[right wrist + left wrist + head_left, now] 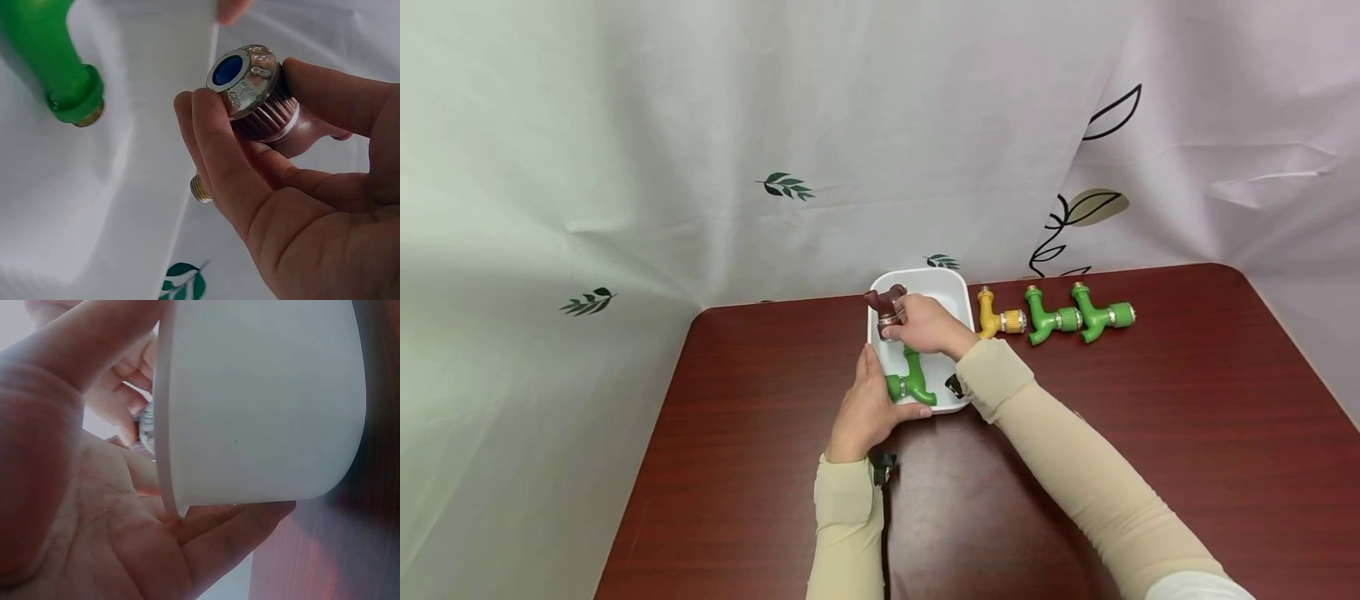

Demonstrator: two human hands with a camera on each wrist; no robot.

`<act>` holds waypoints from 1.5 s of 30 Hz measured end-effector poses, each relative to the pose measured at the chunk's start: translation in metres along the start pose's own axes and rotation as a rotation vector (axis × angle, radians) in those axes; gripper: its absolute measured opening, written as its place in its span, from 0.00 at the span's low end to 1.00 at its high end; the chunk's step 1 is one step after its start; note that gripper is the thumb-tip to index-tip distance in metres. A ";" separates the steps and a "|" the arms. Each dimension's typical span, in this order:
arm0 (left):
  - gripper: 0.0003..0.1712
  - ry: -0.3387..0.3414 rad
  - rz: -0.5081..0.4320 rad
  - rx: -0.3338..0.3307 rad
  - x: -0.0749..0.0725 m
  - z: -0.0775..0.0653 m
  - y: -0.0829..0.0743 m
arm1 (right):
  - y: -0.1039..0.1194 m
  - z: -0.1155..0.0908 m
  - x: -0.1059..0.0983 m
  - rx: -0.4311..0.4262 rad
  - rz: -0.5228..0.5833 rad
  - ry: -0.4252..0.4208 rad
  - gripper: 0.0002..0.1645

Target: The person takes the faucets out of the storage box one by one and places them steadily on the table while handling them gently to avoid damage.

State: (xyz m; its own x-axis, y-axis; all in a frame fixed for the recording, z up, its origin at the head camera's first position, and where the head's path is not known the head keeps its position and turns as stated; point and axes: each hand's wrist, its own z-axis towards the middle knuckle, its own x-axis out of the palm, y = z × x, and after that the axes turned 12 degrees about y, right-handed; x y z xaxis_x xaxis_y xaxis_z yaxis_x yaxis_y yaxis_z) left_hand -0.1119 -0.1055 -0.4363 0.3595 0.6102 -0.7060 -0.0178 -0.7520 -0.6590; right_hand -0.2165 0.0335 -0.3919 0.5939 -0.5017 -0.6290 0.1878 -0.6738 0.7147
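Note:
My right hand [928,323] grips a maroon water tap [886,302] by its ribbed knob, above the far left part of a white plastic tray [953,292]. In the right wrist view the tap's knob [265,109] shows a silvery cap with a blue centre, and its brass thread points down. My left hand [865,408] holds the tray's near left corner, thumb along the front and fingers along the left side; the left wrist view shows the tray's outer wall [262,400] close up. Inside the tray, near that hand, lies a green tap [916,379].
Right of the tray, a yellow tap [991,321] and two green taps, one nearer [1047,318] and one farther right [1097,315], lie in a row on the dark red table [760,467]. A patterned white curtain [850,125] hangs behind the table.

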 end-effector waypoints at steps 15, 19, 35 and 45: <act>0.78 0.003 0.015 -0.013 0.000 0.001 0.001 | 0.006 -0.027 -0.010 -0.081 0.002 -0.023 0.20; 0.78 -0.006 0.024 -0.003 0.000 0.001 0.001 | 0.005 -0.034 -0.012 -0.076 -0.003 -0.026 0.25; 0.78 0.004 -0.011 -0.019 0.000 0.000 -0.001 | -0.008 -0.057 -0.019 -0.120 -0.120 -0.104 0.23; 0.78 0.010 -0.018 -0.032 0.000 0.001 -0.001 | -0.019 -0.072 -0.020 -0.138 -0.110 -0.119 0.23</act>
State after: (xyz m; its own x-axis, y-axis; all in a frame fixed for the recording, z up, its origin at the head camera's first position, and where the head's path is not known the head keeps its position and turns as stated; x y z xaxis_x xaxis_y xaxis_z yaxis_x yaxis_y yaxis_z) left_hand -0.1128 -0.1044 -0.4361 0.3690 0.6212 -0.6913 0.0182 -0.7485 -0.6629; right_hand -0.1757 0.0950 -0.3710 0.4684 -0.4954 -0.7315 0.3567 -0.6515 0.6696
